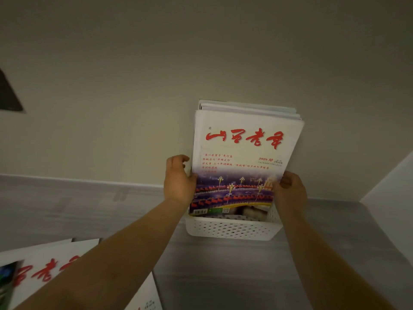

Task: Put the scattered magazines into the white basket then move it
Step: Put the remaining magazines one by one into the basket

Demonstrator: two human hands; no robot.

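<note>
A white perforated basket (230, 229) stands on the grey table against the wall. Several magazines stand upright in it, leaning on the wall. The front magazine (243, 151) has a white cover with red characters and a purple night picture. My left hand (178, 180) grips its left edge and my right hand (289, 189) grips its right edge, both just above the basket's rim. More magazines (44, 271) with the same red title lie flat at the lower left, partly hidden by my left forearm.
The grey wood-grain table (223, 276) runs along a beige wall. A white surface edge (393, 180) rises at the right. A dark object (9, 95) hangs on the wall at far left.
</note>
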